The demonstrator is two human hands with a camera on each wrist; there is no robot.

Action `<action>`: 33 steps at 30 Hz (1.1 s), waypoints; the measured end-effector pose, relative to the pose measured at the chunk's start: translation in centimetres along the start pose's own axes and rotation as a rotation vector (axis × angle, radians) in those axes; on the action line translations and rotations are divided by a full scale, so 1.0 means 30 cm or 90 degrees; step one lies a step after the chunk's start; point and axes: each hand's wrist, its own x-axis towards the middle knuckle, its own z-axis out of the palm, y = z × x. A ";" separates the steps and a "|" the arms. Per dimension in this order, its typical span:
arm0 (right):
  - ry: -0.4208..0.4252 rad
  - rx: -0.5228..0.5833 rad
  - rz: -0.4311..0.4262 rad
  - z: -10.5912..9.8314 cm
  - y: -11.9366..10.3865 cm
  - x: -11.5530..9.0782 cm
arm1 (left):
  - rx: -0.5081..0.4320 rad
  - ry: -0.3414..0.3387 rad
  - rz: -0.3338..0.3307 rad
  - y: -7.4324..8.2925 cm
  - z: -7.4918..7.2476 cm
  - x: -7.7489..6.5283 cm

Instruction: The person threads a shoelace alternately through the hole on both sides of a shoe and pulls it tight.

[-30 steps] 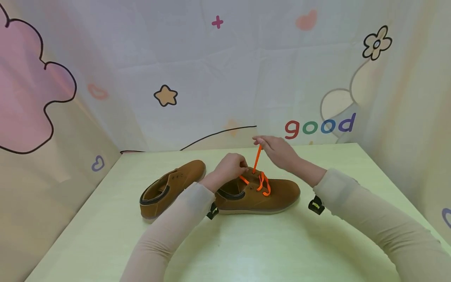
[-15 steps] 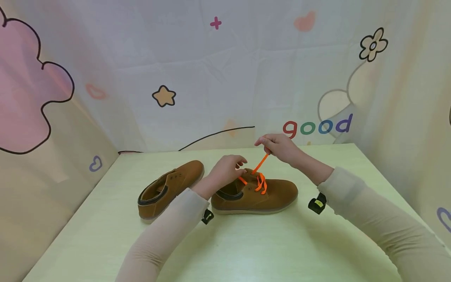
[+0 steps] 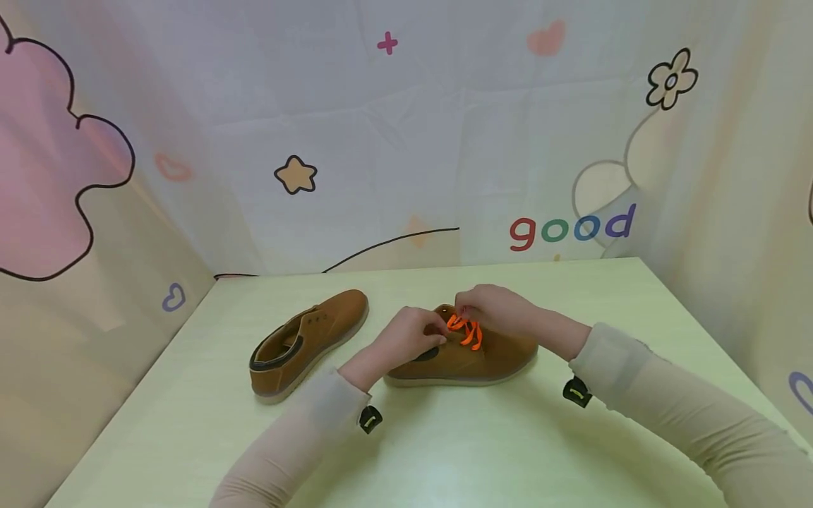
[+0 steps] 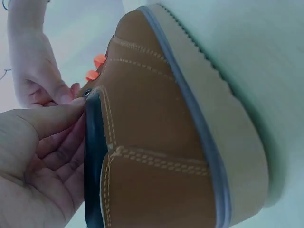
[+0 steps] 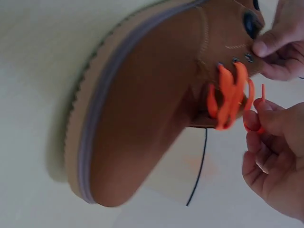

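Note:
A brown shoe point(image 3: 492, 360) stands on the table, toe to the right, with an orange shoelace point(image 3: 468, 331) threaded through part of its eyelets. My left hand point(image 3: 406, 337) pinches the near eyelet flap by the dark collar; the left wrist view shows the thumb point(image 4: 59, 118) beside the top eyelet point(image 4: 87, 93). Just above the lacing, my right hand point(image 3: 502, 309) pinches the lace near its end, and the tip point(image 5: 263, 91) sticks up past the fingertips in the right wrist view. That top eyelet point(image 5: 249, 57) has no lace in it.
Another brown shoe point(image 3: 346, 310), without a lace in view, stands to the left at an angle. The pale green table point(image 3: 483, 444) ends at a printed curtain point(image 3: 381, 127) behind and on both sides.
My right hand has come down from the raised, taut lace to the lacing, and the lace is out of the far top eyelet. My left hand has shifted to the near flap.

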 end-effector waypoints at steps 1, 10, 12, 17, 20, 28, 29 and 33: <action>0.004 -0.006 -0.016 0.013 0.002 0.000 | 0.000 0.005 0.009 0.000 0.002 -0.003; 0.040 0.026 -0.115 0.064 0.017 0.011 | 0.008 0.043 0.051 -0.001 0.021 -0.015; 0.031 0.054 -0.122 0.069 0.021 0.017 | 0.001 0.046 0.043 0.000 0.023 -0.017; -0.043 0.151 -0.053 0.073 0.024 0.015 | -0.004 0.052 -0.005 0.002 0.023 -0.021; -0.074 0.199 0.005 0.078 0.018 0.004 | 0.004 0.059 -0.033 -0.001 0.022 -0.021; 0.046 0.022 -0.046 0.147 -0.017 -0.013 | 0.020 0.063 -0.023 -0.022 0.025 -0.022; 0.068 -0.003 -0.059 0.153 -0.019 -0.016 | 0.022 0.059 -0.018 -0.025 0.025 -0.022; 0.119 -0.043 -0.079 0.166 -0.021 -0.028 | 0.013 0.031 -0.013 -0.030 0.017 -0.023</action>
